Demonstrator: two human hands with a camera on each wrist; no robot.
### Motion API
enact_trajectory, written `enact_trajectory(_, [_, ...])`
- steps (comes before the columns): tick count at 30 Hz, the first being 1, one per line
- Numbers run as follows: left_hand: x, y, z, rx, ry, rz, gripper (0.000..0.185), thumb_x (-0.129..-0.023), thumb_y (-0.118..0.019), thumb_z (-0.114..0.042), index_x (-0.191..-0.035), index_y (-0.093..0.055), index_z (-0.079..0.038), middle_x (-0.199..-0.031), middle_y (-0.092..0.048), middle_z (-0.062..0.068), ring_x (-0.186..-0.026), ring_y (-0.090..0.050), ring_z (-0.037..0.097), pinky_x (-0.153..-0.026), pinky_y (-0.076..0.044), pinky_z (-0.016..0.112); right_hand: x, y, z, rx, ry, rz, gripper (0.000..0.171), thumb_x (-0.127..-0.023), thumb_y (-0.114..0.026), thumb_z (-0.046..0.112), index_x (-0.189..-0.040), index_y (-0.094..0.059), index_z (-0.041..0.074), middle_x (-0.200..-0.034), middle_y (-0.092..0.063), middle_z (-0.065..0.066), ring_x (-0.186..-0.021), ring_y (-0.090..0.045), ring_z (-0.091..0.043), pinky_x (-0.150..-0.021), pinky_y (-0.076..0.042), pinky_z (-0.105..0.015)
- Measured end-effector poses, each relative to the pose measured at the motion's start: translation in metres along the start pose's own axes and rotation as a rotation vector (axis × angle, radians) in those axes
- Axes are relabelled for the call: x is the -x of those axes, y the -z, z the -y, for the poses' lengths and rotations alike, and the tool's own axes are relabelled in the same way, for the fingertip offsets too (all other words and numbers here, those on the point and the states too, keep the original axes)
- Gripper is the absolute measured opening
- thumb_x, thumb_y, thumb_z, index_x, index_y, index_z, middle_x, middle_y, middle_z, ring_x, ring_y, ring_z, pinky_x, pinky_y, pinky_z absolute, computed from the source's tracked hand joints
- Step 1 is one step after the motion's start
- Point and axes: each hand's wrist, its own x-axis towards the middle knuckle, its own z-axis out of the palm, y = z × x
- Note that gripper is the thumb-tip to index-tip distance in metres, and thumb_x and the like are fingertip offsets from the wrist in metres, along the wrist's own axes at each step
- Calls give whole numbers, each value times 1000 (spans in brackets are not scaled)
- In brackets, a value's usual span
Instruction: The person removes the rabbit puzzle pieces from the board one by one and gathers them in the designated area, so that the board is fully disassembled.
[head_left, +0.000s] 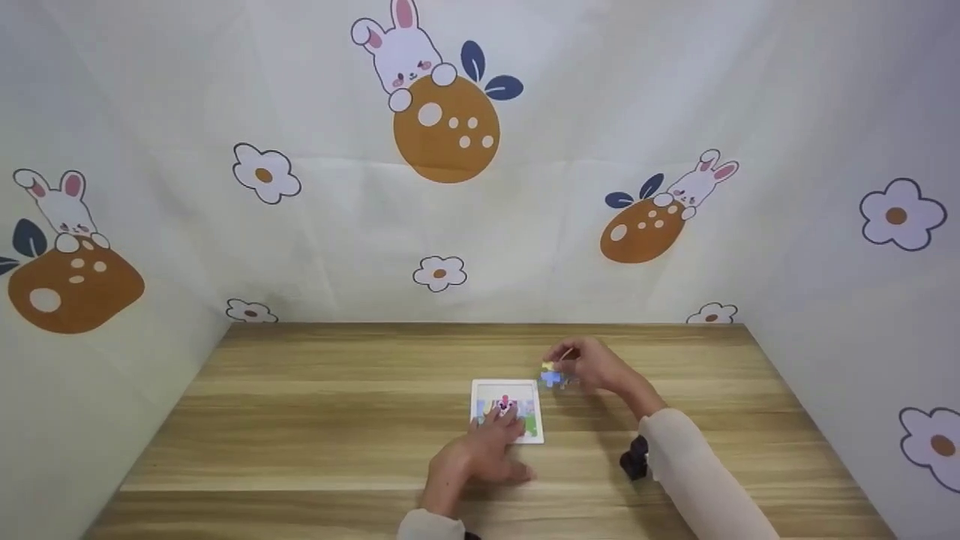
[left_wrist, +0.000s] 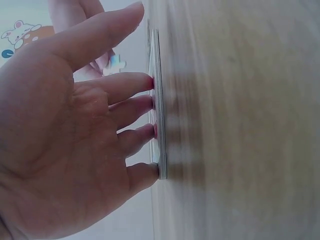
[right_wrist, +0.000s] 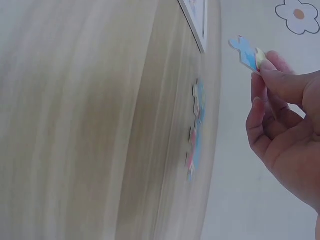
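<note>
A white-framed jigsaw puzzle board [head_left: 539,412] lies on the table, its lower part filled with coloured pieces. My left hand [head_left: 491,448] rests on it with fingers extended; in the left wrist view the fingertips [left_wrist: 145,102] press on the board's face. My right hand [head_left: 596,365] pinches a blue and yellow jigsaw piece [head_left: 552,375] between thumb and fingers, just right of the board's top corner. That piece [right_wrist: 245,52] is raised above the table in the right wrist view. Below it, several loose jigsaw pieces [right_wrist: 196,145] lie on the wood, mostly hidden by the right hand in the head view.
The wood-grain table [head_left: 315,420] meets a pale cloth backdrop [head_left: 337,247] printed with rabbits, oranges and flowers along the back and sides. A black device [head_left: 634,459] is strapped at the right wrist, beside the sleeve.
</note>
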Motion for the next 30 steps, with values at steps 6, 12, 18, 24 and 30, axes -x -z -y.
enact_trajectory(6, [-1, -1, -1, -7, 10, 9, 80, -88, -72, -44, -154, -40, -13, -169, -19, 7, -158, -11, 31, -127, -11, 56, 6, 18, -12, 4, 43, -7, 15, -96, -64, 3, -106, -73, 0, -104, -72, -18, -91, -65, -18, -77, -53, -23])
enact_trajectory(12, [1, 0, -2, 3, 9, 0, 80, -88, -73, -43, -154, -39, -12, -169, -19, 8, -157, -11, 32, -127, -11, 55, 14, 35, -27, 16, 83, -31, 16, -94, -62, -3, -106, -73, -3, -99, -72, -13, -86, -62, -11, -75, -51, -20])
enact_trajectory(18, [1, 1, -2, 7, -10, -13, 79, -87, -74, -38, -153, -41, -9, -168, -21, 10, -157, -12, 34, -126, -13, 57, 20, 48, -39, -10, 39, -29, 17, -95, -61, -2, -108, -71, -6, -104, -69, -23, -87, -61, -14, -72, -52, -21])
enact_trajectory(24, [1, 1, -1, 25, -1, -5, 78, -88, -73, -38, -153, -40, -10, -168, -21, 9, -157, -11, 33, -127, -12, 57, 22, 52, -54, 10, -16, -68, 18, -95, -60, -3, -108, -72, -5, -105, -70, -22, -87, -61, -15, -72, -52, -21])
enact_trajectory(30, [2, 0, -1, 21, 4, -5, 79, -88, -73, -40, -154, -40, -11, -169, -20, 9, -157, -11, 33, -127, -12, 56, 25, 50, -62, 65, -48, -114, 21, -94, -58, -8, -106, -74, -1, -107, -72, -19, -97, -65, -25, -85, -55, -34])
